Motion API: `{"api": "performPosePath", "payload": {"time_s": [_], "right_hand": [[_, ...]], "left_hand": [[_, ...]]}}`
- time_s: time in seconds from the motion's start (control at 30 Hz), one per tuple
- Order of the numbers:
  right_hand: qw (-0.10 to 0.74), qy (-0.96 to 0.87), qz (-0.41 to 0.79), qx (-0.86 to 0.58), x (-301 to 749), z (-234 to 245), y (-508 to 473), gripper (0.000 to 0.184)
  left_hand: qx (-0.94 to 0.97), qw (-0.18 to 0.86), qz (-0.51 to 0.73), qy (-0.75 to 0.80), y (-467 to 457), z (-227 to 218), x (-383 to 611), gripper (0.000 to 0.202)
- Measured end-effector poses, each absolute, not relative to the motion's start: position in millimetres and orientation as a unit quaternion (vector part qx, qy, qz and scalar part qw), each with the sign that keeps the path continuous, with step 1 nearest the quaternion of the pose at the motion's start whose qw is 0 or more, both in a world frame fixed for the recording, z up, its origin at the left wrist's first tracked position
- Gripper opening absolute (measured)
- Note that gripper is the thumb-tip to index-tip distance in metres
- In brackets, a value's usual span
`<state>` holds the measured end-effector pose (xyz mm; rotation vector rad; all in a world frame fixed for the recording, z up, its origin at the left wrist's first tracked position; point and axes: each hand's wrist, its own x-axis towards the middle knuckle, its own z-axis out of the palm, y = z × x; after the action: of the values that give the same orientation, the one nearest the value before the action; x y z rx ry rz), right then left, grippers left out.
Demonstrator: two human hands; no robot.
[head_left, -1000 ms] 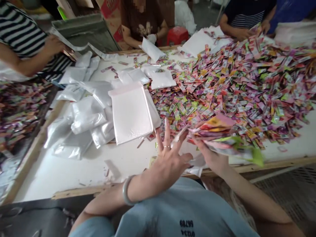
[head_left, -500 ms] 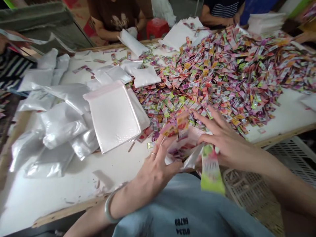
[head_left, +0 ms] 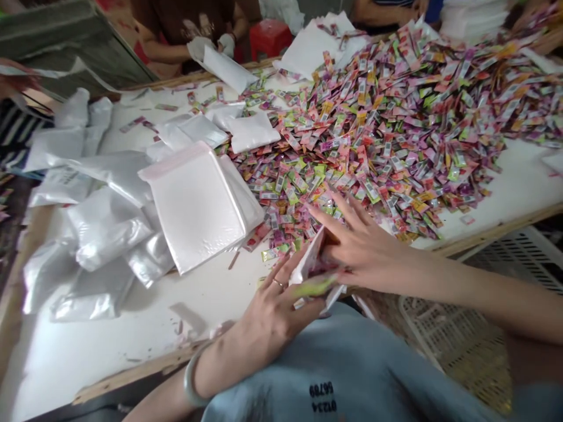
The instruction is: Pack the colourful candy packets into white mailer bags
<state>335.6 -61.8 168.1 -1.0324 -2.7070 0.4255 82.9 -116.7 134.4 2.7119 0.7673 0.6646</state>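
At the table's near edge my left hand, with a ring and a pale bangle, is closed on the side of a white mailer bag held against my body. The bag's mouth faces up, and several small sachets show inside. A green sachet, smeared by motion, lies across the mouth. My right hand rests over the bag's right side, its fingers stretched towards the pile and its thumb side at the mouth. Just beyond my fingers spreads a large heap of colourful sachets.
Flat white mailer bags lie stacked left of the heap. Filled bags crowd the table's left side. Below the right edge stands a white plastic basket. Across the table, a person's gloved hand is near a white bag.
My right hand has moved left and inward over the bag, narrowing its mouth. The green sachet that hung to the right of the bag is now at the mouth.
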Motion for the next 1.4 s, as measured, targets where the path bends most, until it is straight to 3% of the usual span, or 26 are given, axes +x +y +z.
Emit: {"api": "performPosePath", "payload": {"time_s": [0.13, 0.27, 0.33, 0.57, 0.63, 0.73, 0.83, 0.97, 1.1, 1.3, 1.4], "right_hand": [[0.125, -0.932, 0.111, -0.323, 340.6, 171.0, -63.1, 0.032], [0.148, -0.958, 0.07, -0.236, 331.5, 171.0, -68.7, 0.007], [0.148, -0.958, 0.07, -0.235, 326.0, 170.1, -72.7, 0.008], [0.277, -0.819, 0.239, -0.442, 399.0, 200.0, -67.4, 0.017], [0.251, -0.767, 0.229, -0.545, 424.0, 173.2, -62.5, 0.022], [0.029, -0.688, 0.251, -0.681, 428.8, 94.8, -56.3, 0.035], [-0.031, -0.675, 0.223, -0.703, 399.5, 19.8, -52.5, 0.055], [-0.036, -0.666, 0.196, -0.719, 374.5, -23.0, -56.9, 0.042], [0.028, -0.687, 0.215, -0.694, 403.9, -24.8, -73.5, 0.026], [0.094, -0.764, 0.271, -0.578, 385.3, -17.4, -86.0, 0.039], [0.101, -0.818, 0.265, -0.501, 347.7, -22.5, -93.3, 0.03]], "left_hand": [[0.925, 0.125, 0.226, 0.28, -118.3, 128.5, 80.2, 0.038], [0.933, 0.077, 0.236, 0.262, -117.3, 130.1, 85.3, 0.029], [0.938, 0.063, 0.22, 0.259, -115.5, 136.1, 87.5, 0.021], [0.923, 0.011, 0.259, 0.285, -111.4, 150.1, 38.7, 0.023], [0.914, -0.018, 0.264, 0.307, -109.4, 143.0, 20.5, 0.025], [0.921, -0.039, 0.249, 0.298, -105.8, 128.6, 7.5, 0.026], [0.898, -0.07, 0.289, 0.325, -105.8, 123.5, 3.6, 0.031], [0.866, -0.089, 0.312, 0.38, -105.5, 126.5, -6.1, 0.036], [0.894, -0.046, 0.308, 0.322, -97.1, 111.8, -11.9, 0.007], [0.75, -0.102, 0.478, 0.445, -94.3, 95.3, 19.7, 0.016], [0.717, -0.03, 0.487, 0.498, -95.2, 100.0, 28.9, 0.017]]}}
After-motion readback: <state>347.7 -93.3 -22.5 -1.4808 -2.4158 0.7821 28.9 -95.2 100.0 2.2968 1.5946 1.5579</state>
